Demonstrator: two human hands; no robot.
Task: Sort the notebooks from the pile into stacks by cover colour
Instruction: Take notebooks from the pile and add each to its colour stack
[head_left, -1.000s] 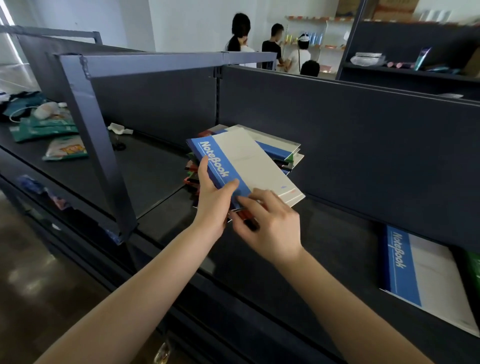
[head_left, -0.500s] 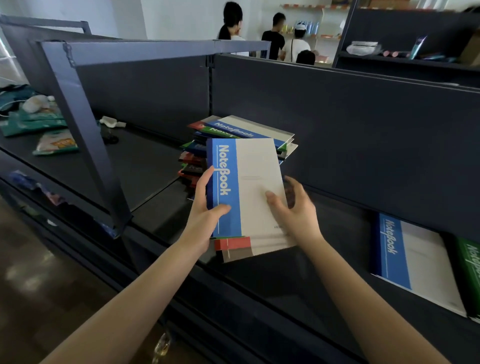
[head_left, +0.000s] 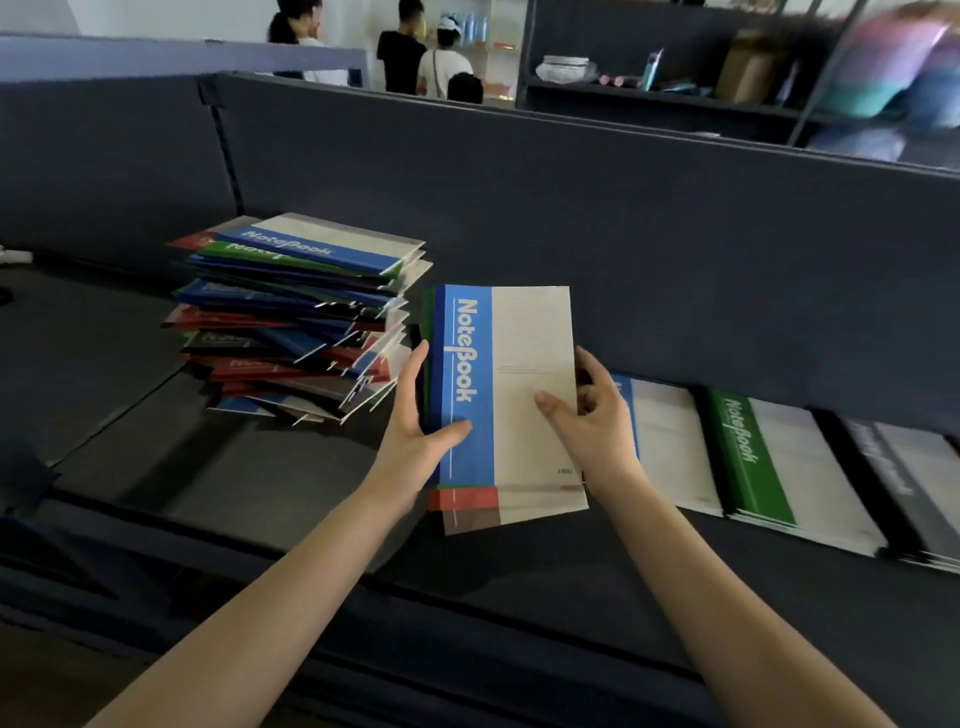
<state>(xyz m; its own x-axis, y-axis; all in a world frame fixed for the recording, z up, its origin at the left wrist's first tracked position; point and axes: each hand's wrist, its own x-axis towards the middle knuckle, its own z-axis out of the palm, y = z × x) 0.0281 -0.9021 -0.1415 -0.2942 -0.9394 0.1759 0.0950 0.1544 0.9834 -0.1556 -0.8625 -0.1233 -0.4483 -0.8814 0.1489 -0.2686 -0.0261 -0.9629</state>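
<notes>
Right now both hands share a small bundle of notebooks held just right of the pile (head_left: 296, 312). On top of the bundle lies a blue notebook (head_left: 519, 374), its blue band with the white word "NoteBook" on the left and its pale cover facing up. Beneath it a red-banded notebook (head_left: 462, 500) and a grey-brown one (head_left: 470, 519) stick out at the near end, and a thin green edge (head_left: 429, 338) shows along the left side.

The left hand (head_left: 415, 447) has its grip closed on the bundle's left edge: the thumb lies across the blue band and the fingers run up along the spine side. The right hand (head_left: 602, 426) grips the right edge, thumb pressed on the pale cover and fingers curled behind it. Whether the bundle touches the shelf (head_left: 260, 483) I cannot tell.

The pile stands untidy on the dark shelf against the back panel (head_left: 571, 208), with blue, green, red and dark covers fanned out at different angles and a blue one on top. To the right lie three sorted stacks side by side: a blue stack (head_left: 665, 447), partly hidden by the right hand, then a green stack (head_left: 753, 457), then a dark stack (head_left: 904, 478), blurred at the frame's edge.

Beyond the panel several people (head_left: 415, 52) stand near far shelves
</notes>
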